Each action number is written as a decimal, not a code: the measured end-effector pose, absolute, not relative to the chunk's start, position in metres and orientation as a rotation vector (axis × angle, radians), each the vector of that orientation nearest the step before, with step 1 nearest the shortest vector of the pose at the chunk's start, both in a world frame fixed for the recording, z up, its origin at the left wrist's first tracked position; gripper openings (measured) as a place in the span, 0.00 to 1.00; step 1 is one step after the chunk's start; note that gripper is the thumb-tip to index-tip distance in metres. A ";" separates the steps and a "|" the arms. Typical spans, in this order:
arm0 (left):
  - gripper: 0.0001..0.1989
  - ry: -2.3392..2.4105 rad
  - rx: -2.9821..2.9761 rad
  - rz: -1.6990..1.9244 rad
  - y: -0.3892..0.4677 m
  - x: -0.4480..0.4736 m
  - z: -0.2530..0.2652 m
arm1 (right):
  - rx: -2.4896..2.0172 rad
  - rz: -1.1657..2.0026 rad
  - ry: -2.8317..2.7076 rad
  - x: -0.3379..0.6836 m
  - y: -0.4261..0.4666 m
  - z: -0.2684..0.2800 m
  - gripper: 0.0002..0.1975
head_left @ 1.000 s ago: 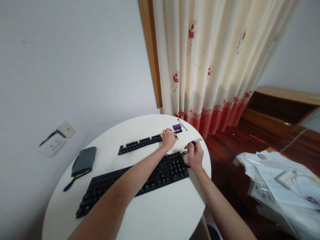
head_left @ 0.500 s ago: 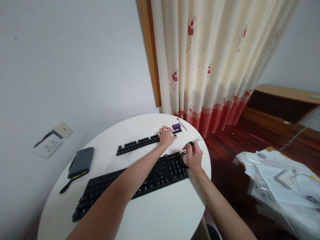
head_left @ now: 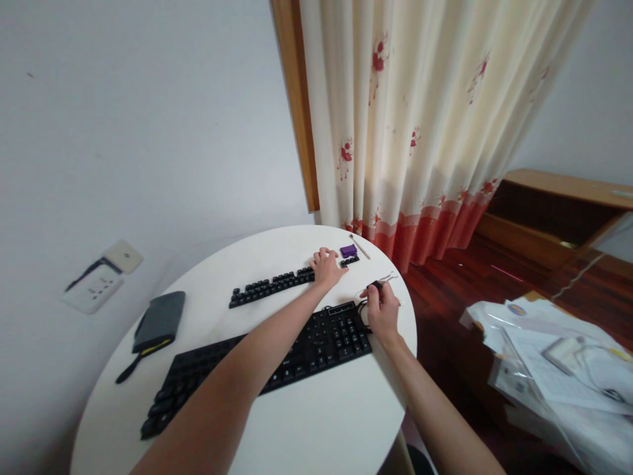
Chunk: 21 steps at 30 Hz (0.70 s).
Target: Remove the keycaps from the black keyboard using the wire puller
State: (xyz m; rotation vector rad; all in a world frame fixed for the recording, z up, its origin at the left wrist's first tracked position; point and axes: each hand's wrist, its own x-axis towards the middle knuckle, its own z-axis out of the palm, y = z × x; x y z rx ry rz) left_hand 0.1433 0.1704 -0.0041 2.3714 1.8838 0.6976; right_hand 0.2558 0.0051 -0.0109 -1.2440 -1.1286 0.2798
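My left hand (head_left: 326, 268) rests over the right end of a long row of loose black keycaps (head_left: 270, 287), its fingers spread. Its thumb is beside a short row of keycaps (head_left: 350, 262). My right hand (head_left: 384, 311) pinches a small black object (head_left: 376, 285), whose kind I cannot make out. Thin metal wire (head_left: 390, 276) shows just beyond those fingers; whether it is held is unclear. Below both hands lies a black keyboard (head_left: 316, 349), partly covered by my left forearm, with bare patches where caps are off. Its black cable (head_left: 363, 316) is bunched by my right hand.
A purple item (head_left: 349, 251) and a small brush (head_left: 360, 247) lie near the far edge of the round white table (head_left: 321, 429). At the left sits a grey pouch (head_left: 159, 320) with a strap. Papers and plastic bags (head_left: 558, 363) are piled at the right.
A single keycap by my left thumb has moved up against the short row. My left hand has shifted only slightly, and my right hand keeps its pinch.
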 end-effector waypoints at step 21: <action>0.09 1.174 2.427 0.566 0.040 0.067 0.032 | -1.155 0.505 -1.701 0.249 0.002 -0.007 0.12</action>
